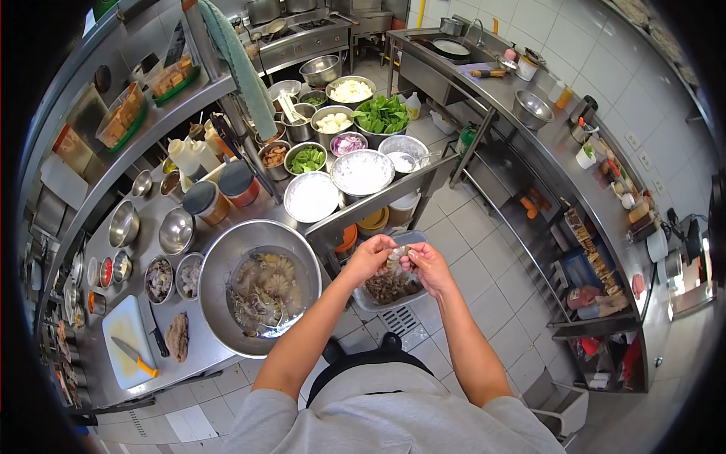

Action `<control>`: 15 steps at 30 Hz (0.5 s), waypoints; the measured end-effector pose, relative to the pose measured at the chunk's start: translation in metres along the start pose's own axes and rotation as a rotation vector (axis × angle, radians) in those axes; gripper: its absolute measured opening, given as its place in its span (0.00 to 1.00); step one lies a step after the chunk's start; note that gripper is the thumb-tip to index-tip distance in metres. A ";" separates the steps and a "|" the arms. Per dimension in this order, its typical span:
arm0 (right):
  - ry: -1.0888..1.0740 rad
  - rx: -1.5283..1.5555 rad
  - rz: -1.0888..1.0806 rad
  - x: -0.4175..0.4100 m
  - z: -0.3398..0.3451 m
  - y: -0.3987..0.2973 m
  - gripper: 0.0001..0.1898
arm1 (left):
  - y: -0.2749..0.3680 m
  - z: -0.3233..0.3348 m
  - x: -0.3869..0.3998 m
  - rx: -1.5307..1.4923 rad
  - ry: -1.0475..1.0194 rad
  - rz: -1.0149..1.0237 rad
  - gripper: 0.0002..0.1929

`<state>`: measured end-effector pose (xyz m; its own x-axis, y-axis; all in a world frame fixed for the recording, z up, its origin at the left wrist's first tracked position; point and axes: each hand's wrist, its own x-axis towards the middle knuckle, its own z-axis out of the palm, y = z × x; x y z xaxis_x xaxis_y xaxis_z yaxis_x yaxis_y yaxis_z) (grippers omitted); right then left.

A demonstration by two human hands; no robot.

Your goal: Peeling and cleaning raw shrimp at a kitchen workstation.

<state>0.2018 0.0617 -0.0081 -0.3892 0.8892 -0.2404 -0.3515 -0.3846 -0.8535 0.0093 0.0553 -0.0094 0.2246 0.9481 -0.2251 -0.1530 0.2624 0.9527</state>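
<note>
Both my hands meet over a grey plastic tub [391, 305] that stands low and holds a brown heap of shrimp shells and heads [385, 288]. Between them is one shrimp [395, 260], gripped by the fingers of my left hand [371, 258] and of my right hand [428, 265]. How much shell it still has is too small to tell. To the left, a large steel bowl [212, 289] on the counter contains whole shrimp [266, 286] in water. Beside that bowl, two small steel bowls hold grey, raw-looking shrimp pieces [190, 278].
A yellow-handled knife [133, 356] lies on a white cutting board [122, 323]. Next to it are a black-handled knife [157, 335] and a crumpled brown cloth [176, 337]. Bowls of leafy greens [381, 115] and white powder [363, 170] crowd the counter ahead. A floor drain [400, 319] lies below.
</note>
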 end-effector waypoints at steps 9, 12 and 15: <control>0.090 0.107 -0.054 0.000 0.012 0.014 0.07 | 0.000 0.016 -0.004 0.185 0.000 0.153 0.12; 0.014 -0.206 0.010 0.003 0.011 -0.001 0.07 | 0.003 0.008 -0.007 0.280 0.039 0.162 0.12; -0.046 -0.489 -0.077 0.008 0.004 0.004 0.07 | 0.011 0.008 -0.013 0.459 -0.016 0.121 0.12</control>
<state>0.1938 0.0660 -0.0114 -0.4191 0.8944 -0.1564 0.0549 -0.1470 -0.9876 0.0127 0.0441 0.0056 0.2469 0.9631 -0.1075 0.2614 0.0406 0.9644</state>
